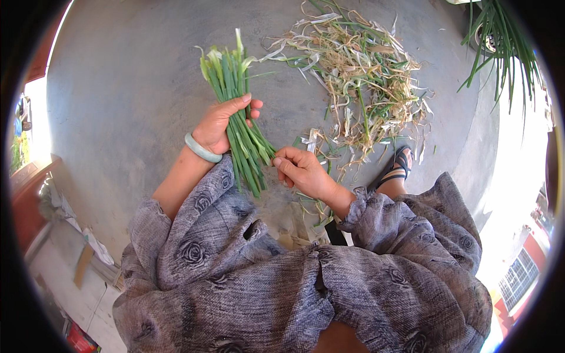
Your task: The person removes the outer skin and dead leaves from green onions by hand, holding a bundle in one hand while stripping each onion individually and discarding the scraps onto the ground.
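Note:
My left hand is closed round the middle of a bundle of long green leafy stalks, which look like garlic or onion greens. Pale, yellowish ends fan out above the fist, and darker green ends hang below it over my lap. A pale green bangle circles my left wrist. At the bundle's lower right side, my right hand pinches the tip of a green leaf between thumb and forefinger, its other fingers curled.
A loose heap of dry husks, roots and leaf scraps lies on the grey concrete floor. Beside its lower edge is my sandalled foot. More long green leaves hang in at the upper right. Boards lie at the lower left.

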Motion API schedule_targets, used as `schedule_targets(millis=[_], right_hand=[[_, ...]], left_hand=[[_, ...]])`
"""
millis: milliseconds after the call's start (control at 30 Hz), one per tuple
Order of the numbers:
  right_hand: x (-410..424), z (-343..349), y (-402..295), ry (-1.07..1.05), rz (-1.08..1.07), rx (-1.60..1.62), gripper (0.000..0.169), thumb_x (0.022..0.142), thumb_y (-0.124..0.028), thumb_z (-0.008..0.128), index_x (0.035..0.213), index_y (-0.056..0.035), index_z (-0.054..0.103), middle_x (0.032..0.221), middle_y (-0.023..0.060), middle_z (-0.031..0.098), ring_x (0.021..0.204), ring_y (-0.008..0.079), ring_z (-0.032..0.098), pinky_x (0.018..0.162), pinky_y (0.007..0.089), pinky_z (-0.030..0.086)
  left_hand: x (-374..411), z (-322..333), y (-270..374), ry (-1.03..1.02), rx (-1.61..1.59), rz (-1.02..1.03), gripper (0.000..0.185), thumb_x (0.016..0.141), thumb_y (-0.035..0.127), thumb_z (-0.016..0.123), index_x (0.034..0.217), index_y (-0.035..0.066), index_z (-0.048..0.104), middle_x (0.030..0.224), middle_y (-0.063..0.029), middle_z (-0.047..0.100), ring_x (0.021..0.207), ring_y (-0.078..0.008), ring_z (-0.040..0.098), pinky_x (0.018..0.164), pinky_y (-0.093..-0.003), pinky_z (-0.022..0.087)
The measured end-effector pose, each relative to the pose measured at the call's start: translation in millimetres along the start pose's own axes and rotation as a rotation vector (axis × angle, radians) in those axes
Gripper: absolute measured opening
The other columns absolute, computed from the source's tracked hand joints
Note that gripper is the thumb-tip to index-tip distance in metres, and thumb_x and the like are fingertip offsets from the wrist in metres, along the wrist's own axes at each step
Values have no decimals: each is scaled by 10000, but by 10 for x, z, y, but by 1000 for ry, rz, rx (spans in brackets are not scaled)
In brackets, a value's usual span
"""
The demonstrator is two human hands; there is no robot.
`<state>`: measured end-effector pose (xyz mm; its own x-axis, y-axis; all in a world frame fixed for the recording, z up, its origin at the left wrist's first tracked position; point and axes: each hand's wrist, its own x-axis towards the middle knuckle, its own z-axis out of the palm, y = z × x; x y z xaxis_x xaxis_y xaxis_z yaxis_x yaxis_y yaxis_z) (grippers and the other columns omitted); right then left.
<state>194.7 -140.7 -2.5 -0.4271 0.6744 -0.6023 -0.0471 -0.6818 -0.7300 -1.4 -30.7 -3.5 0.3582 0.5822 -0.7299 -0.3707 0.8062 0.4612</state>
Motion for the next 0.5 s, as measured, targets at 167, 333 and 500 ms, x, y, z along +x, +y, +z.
schedule_targets(millis=[167,333,500], right_hand=[[54,-108,170,17,-12,39,178,925,-140,459,972,-5,565,635,2,523,537,45,439,494,200,378],[74,-266,140,77,3,-3,208,885,-61,404,969,-10,587,627,8,520,513,54,427,467,217,375],[169,-584,371,179,25,-16,258,850,-49,428,1061,-14,572,724,39,572,527,86,502,470,231,411]], left_hand=[[19,-86,43,30,-74,101,197,858,147,605,1008,27,564,813,-48,596,710,-117,567,606,-243,475],[-21,16,58,-30,-58,113,236,866,164,595,1047,27,530,722,-19,544,671,-125,526,616,-256,442],[-18,49,71,-60,-80,113,163,871,184,595,941,50,536,702,-8,517,660,-124,501,624,-261,427]])
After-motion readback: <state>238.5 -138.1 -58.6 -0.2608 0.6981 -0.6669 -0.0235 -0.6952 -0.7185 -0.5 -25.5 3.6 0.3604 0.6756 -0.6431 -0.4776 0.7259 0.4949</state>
